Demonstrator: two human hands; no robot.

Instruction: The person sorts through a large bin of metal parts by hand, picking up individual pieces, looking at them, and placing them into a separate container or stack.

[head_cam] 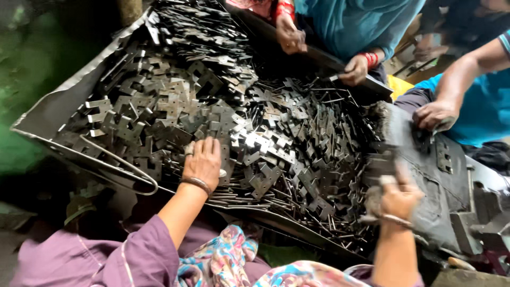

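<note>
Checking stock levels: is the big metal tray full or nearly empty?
Full. The metal tray is heaped with flat metal brackets and thin rods; the left hand rests on the pile.

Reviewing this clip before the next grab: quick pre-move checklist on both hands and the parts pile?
1. Left hand lies flat on the flat metal plates: ok.
2. Right hand grip: blurred, cannot tell.
3. Thin metal rods lie loose and crisscrossed near both hands, ends poking out: not ok.
4. Co-workers' hands are apart from the person's own: ok.
5. Metal tray holds the pile inside its rim: ok.
</note>
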